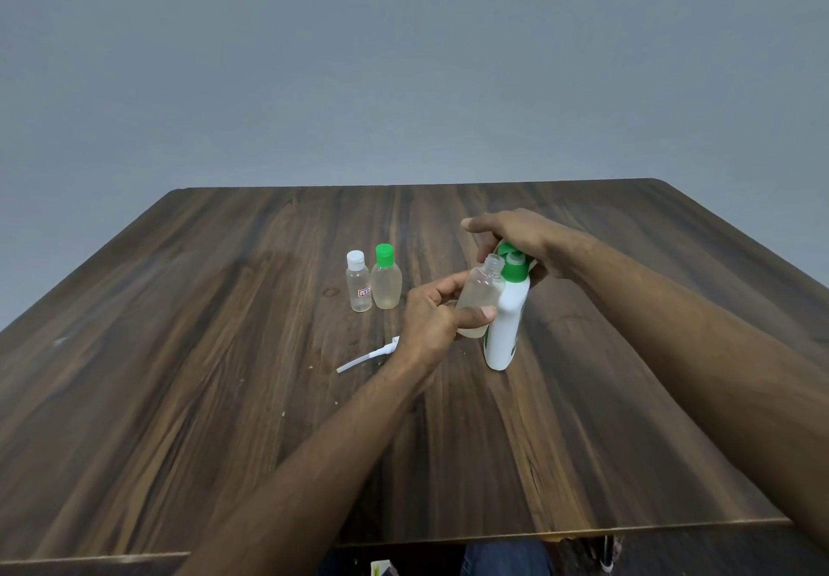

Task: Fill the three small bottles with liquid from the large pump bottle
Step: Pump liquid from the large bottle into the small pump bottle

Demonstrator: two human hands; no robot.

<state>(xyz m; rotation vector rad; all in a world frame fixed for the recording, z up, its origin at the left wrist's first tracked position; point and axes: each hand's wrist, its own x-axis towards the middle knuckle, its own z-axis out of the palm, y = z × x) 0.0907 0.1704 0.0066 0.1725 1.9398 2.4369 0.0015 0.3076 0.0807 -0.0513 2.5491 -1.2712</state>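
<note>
A large white pump bottle (pixel 504 324) with a green pump top stands on the wooden table (pixel 224 351). My right hand (pixel 516 239) lies over the pump head, fingers curled round it. My left hand (pixel 433 315) grips an uncapped clear small bottle (pixel 480 293), tilted, its mouth right under the pump spout; pale liquid fills its lower part. To the left stand two capped small bottles: a clear one with a white cap (pixel 358 281) and a pale yellowish one with a green cap (pixel 386 277).
A white sprayer cap with its dip tube (pixel 368 356) lies on the table just left of my left wrist. Small crumbs and drops dot the wood around it. A grey wall rises behind the table's far edge.
</note>
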